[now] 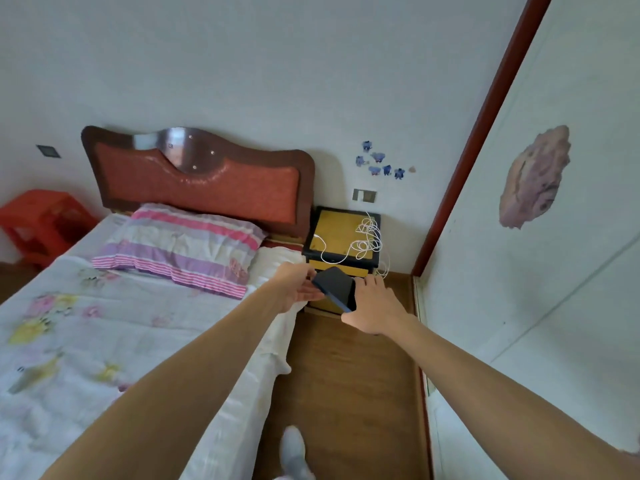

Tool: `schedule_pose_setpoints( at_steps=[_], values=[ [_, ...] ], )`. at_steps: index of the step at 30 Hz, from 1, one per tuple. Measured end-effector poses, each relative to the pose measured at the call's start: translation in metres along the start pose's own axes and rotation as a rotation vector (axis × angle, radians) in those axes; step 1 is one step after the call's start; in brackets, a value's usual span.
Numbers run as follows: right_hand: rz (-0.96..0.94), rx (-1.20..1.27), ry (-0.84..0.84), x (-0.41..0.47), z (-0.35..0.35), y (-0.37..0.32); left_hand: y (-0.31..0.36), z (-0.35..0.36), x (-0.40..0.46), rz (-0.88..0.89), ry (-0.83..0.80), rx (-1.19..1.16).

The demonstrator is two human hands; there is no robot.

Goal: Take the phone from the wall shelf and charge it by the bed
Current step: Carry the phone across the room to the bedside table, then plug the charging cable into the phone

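A dark blue phone (336, 287) is held in the air in front of the bedside table, tilted, screen side dark. My right hand (372, 306) grips its right edge. My left hand (298, 285) is beside its left end, fingers spread and touching or nearly touching it; I cannot tell whether it holds the phone. A white charging cable (363, 239) lies coiled on the yellow-topped bedside table (332, 233), with one end trailing toward the table's front edge. A wall socket (364, 195) sits just above the table.
The bed (104, 323) with a floral sheet and a striped pillow (180, 247) fills the left. A red headboard (197, 181) stands against the wall. A red plastic stool (41, 220) is at the far left. A white wardrobe door (536, 271) bounds the narrow wooden floor strip on the right.
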State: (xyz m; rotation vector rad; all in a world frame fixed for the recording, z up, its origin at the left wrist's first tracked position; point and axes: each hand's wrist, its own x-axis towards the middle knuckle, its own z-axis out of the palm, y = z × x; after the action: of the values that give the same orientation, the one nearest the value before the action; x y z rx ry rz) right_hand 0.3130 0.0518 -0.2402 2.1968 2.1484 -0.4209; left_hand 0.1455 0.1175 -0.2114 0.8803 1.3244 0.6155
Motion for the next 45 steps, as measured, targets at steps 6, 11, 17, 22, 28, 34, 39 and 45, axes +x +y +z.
schedule_pose_setpoints(
  at_steps=[6, 11, 17, 22, 28, 34, 39, 45],
  values=[
    [0.037, -0.009, -0.033, 0.124, -0.010, 0.017, 0.054, -0.007, 0.123, -0.036, -0.084, -0.020],
    [0.081, -0.005, -0.093, 0.219, -0.037, 0.022, 0.110, -0.015, 0.212, -0.082, -0.119, -0.037],
    [0.092, 0.011, -0.143, 0.310, -0.057, 0.030, 0.158, -0.022, 0.294, -0.113, -0.127, -0.009],
    [0.101, 0.026, -0.191, 0.377, -0.057, 0.046, 0.179, -0.018, 0.366, -0.151, -0.125, 0.002],
    [0.031, 0.005, -0.226, 0.476, -0.060, 0.079, 0.208, -0.002, 0.450, -0.170, -0.029, -0.016],
    [0.024, 0.100, -0.306, 0.573, -0.065, 0.108, 0.243, 0.014, 0.522, -0.162, 0.156, -0.145],
    [0.046, 0.221, -0.393, 0.623, -0.049, 0.127, 0.231, 0.021, 0.572, -0.238, 0.202, -0.295],
    [0.139, 0.391, -0.449, 0.668, -0.010, 0.129, 0.189, 0.023, 0.630, -0.397, 0.042, -0.377]
  ],
)
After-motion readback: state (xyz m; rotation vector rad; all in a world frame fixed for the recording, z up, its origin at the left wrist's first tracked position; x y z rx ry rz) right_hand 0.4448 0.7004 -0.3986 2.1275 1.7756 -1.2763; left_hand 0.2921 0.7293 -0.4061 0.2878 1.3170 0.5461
